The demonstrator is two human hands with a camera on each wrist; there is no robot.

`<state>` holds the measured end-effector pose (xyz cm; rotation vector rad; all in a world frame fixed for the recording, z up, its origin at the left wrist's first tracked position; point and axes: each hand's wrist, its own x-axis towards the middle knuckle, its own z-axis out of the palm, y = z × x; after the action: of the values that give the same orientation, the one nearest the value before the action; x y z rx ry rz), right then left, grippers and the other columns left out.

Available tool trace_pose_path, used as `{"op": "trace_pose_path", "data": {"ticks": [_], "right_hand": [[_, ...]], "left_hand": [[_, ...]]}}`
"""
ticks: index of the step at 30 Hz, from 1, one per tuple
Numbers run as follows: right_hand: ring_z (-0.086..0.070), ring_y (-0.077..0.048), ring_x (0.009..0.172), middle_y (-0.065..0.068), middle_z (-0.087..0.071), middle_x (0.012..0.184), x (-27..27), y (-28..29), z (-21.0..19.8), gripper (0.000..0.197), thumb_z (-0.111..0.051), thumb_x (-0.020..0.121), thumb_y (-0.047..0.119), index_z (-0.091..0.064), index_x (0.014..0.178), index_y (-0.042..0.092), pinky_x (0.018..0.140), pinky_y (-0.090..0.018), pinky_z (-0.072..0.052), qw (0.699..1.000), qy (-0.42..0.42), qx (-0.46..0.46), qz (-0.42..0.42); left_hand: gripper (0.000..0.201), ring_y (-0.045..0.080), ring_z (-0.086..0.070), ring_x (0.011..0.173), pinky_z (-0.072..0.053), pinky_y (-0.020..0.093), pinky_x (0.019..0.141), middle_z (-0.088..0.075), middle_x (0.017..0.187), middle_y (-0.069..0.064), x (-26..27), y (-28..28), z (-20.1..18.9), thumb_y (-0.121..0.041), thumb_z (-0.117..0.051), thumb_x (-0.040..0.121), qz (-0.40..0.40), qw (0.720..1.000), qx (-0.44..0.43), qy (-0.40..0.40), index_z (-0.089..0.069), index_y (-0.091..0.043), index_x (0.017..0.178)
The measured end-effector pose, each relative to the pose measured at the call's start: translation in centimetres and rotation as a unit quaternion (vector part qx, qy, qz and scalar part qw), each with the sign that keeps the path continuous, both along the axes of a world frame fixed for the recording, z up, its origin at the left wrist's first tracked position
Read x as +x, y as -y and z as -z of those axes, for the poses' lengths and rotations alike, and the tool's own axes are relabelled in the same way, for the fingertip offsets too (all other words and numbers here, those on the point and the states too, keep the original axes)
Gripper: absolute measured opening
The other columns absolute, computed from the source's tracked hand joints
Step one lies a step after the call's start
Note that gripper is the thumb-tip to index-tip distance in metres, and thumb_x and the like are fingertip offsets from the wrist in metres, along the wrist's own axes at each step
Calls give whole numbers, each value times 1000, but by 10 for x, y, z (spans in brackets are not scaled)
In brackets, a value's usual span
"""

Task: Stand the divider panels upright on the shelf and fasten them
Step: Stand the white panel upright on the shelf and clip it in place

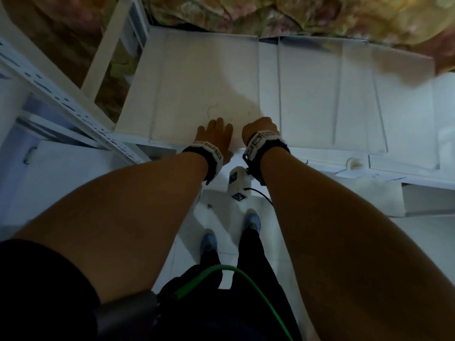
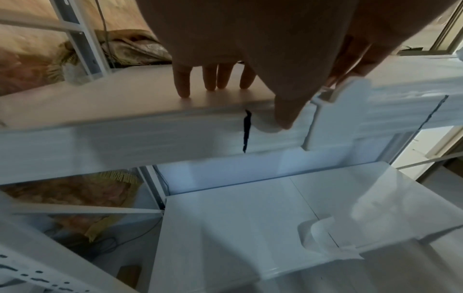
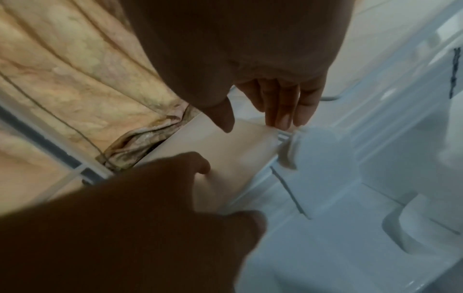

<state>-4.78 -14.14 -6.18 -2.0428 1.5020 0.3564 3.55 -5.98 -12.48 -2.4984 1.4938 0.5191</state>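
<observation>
Several clear divider panels lie flat on the white shelf top [image 1: 138, 112]: one on the left [image 1: 204, 84], others to the right [image 1: 307, 94]. My left hand [image 1: 216, 135] rests flat on the left panel at the shelf's front edge, fingers [image 2: 210, 81] straight and thumb over the front lip. Just right of it, my right hand [image 1: 259, 130] bends down at the wrist. Its fingertips [image 3: 283, 119] touch the panel's front corner beside a white clip [image 3: 288, 156], with the thumb held apart. Neither hand holds anything.
A second white clip [image 1: 354, 163] sits on the front rail further right. A perforated white upright [image 1: 73, 107] runs at the left. A patterned curtain [image 1: 295, 13] hangs behind. A lower shelf [image 2: 238, 218] carries another clip [image 2: 323, 237].
</observation>
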Motion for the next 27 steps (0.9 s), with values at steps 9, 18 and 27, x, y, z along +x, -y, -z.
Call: {"op": "trace_pose_path", "data": {"ticks": [9,18,27], "right_hand": [[-45,-30,130,-9,-41,147,11,15,-1,67,-59,88,44,-37,145,18,103,-45,-44,990,-22,23,-138],[-47,-31,128,-17,-47,142,23,29,-15,48,-50,99,18,-38,145,10,97,-34,-43,978,181,100,8],[-53,-18,68,-2,-57,70,5,63,-30,27,-63,90,25,-59,69,10,59,-22,-38,935,337,-20,108]], "left_hand": [[88,33,12,153,-3,66,118,18,165,17,12,0,5,-47,-44,100,1,999,45,-28,14,-13,157],[86,25,3,155,-6,57,122,8,168,7,19,12,-28,-62,-33,97,-43,995,-87,-25,6,-17,158],[102,28,0,154,-13,54,122,9,167,10,23,40,-49,-54,-55,90,-22,990,-129,-49,11,-15,158]]}}
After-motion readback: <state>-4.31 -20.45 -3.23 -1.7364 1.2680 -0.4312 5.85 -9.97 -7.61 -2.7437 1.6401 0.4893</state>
